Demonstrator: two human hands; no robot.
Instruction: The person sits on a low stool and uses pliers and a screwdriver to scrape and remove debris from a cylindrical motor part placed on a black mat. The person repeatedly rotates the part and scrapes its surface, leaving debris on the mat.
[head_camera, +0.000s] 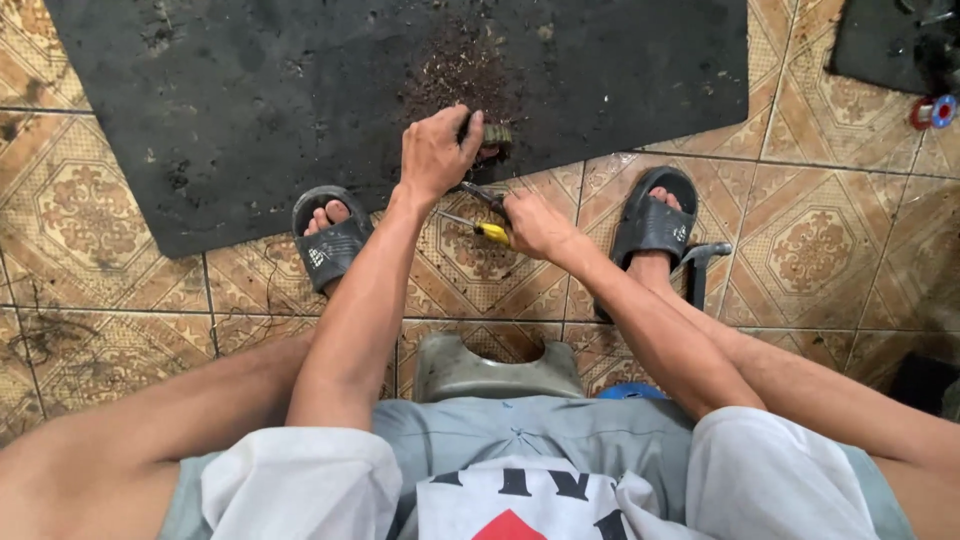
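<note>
Two hands meet at the mat edge in the head view. The left hand (437, 150) clenches a small cylindrical part (493, 133), pinning it on the black rubber mat (250, 100) at 12 o'clock, just below a patch of brown debris (460, 70). The right hand (535, 225) grips yellow-handled pliers (485, 215), whose tips point toward the left wrist. I judge that a slip of the pliers could nick the left hand, since the two touch or nearly so. The part could roll off onto the tiled floor (820, 250). A hammer (700, 262) lies at 3 o'clock beside the right sandal (655, 215), easy to kick.
</note>
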